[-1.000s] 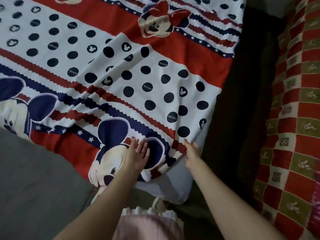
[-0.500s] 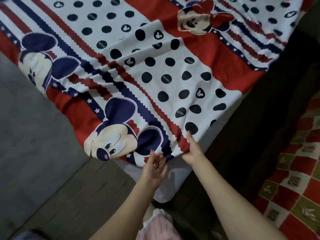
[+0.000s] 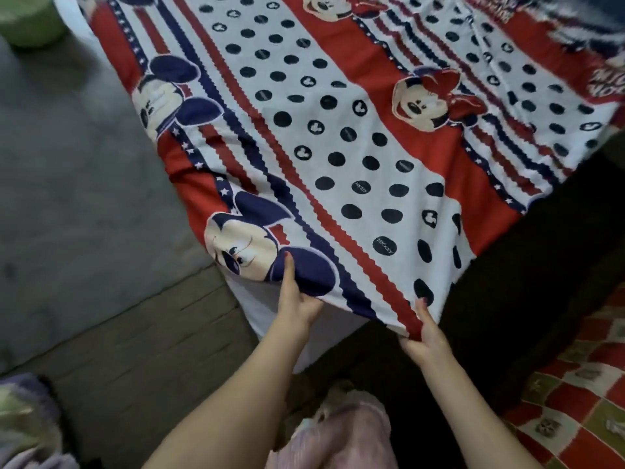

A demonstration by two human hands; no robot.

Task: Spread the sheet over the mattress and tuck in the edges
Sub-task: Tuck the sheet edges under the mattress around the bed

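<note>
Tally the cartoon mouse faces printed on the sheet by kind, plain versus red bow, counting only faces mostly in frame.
On the sheet:
Plain mouse faces, no bow: 2
Faces with a red bow: 2, the second cut by the top edge
Total: 4
The left hand and right hand pinch the near hem.

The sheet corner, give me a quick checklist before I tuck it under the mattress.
1. Left hand has a grip on the sheet edge: ok, thumb on top.
2. Right hand has a grip on the corner: ok, it pinches the hem.
3. Sheet covers the mattress corner: not ok, white still shows below the hem.
4. Sheet lies flat: not ok, folds run near the left edge.
5. Far edges tucked: cannot tell.
</note>
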